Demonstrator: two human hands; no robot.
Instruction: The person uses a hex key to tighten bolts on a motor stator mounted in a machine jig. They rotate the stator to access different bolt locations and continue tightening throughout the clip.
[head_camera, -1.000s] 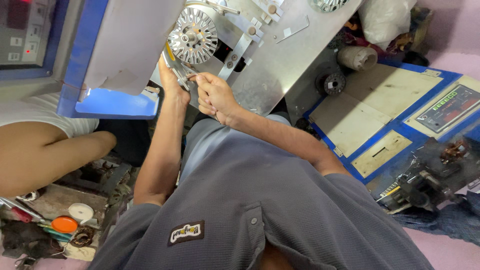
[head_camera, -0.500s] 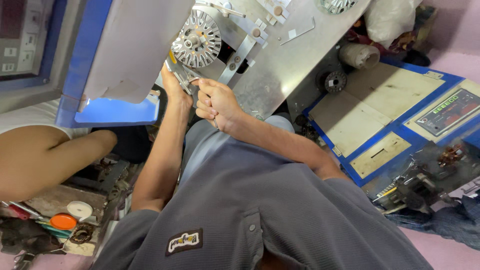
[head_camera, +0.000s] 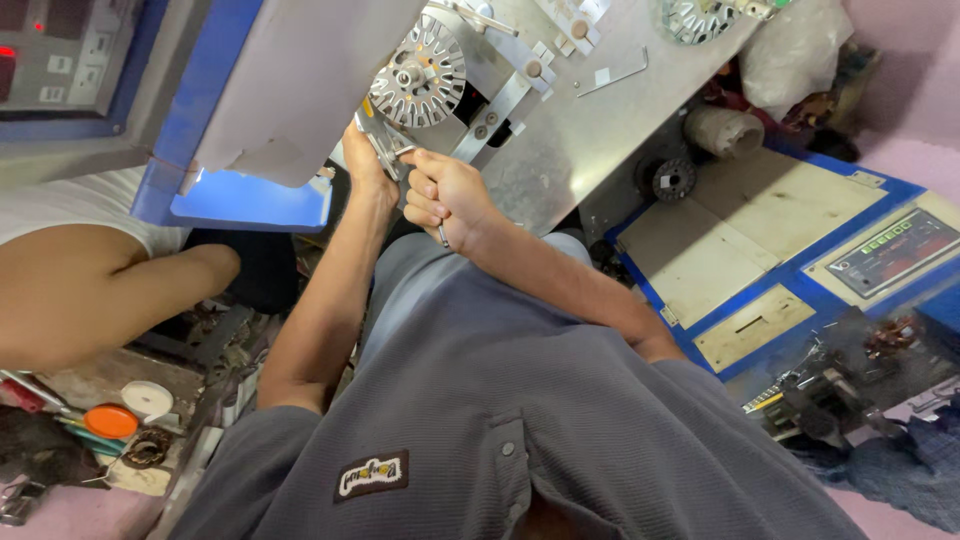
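Note:
My right hand (head_camera: 447, 197) is closed around a thin metal tool (head_camera: 441, 234) whose tip sticks out below my fist; its upper end reaches the metal piece under the slotted round stator (head_camera: 418, 72) on the steel machine plate (head_camera: 560, 140). My left hand (head_camera: 362, 162) grips a small metal bracket (head_camera: 380, 140) just below that stator, fingers wrapped on it. Both hands touch at the plate's lower edge. My grey shirt (head_camera: 520, 410) fills the foreground.
Another person's knee and arm (head_camera: 90, 290) rest at the left. A blue-edged machine panel (head_camera: 250, 200) hangs beside my left hand. A blue table with cream boards (head_camera: 720, 250) and a control box (head_camera: 895, 250) lies right. Tape rolls (head_camera: 145, 398) and tools lie at lower left.
The view has shifted slightly; both hands stay at the bracket under the stator. My right fist has dropped a little and turned, with the tool's tip now showing beneath it.

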